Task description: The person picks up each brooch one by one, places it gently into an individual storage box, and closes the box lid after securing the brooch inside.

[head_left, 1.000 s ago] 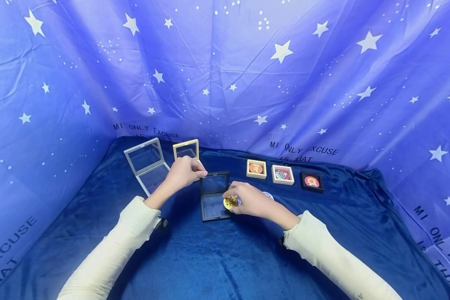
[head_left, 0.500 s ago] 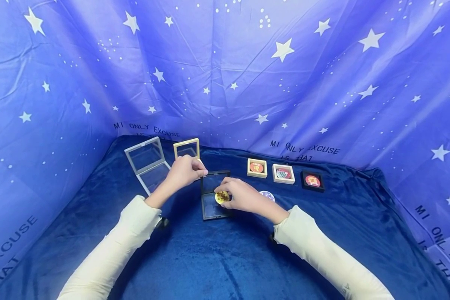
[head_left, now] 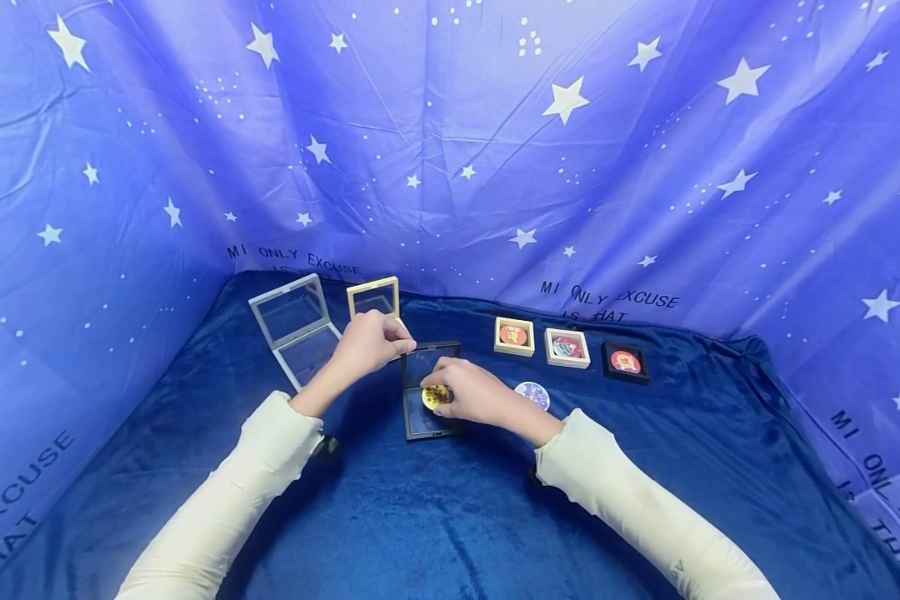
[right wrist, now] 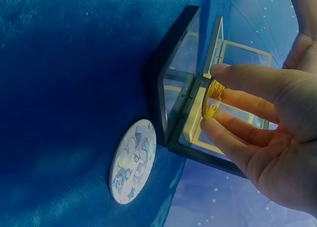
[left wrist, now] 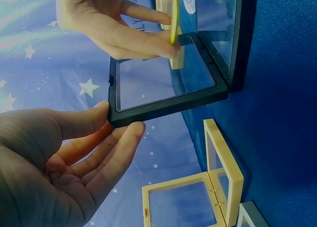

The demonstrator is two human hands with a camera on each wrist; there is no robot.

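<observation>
This looks like a small curtained booth, the wider building hidden: purple-blue drapes dotted with white stars fill the upper frame and come down along both the left and right edges, black lettering runs across them at centre right, and a dark blue, velvety cloth spreads across the lower centre.

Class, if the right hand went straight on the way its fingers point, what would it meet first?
Probably the flat half of the black display frame, since the right hand pinches the patterned yellow disc over it; depth is unclear.
</observation>
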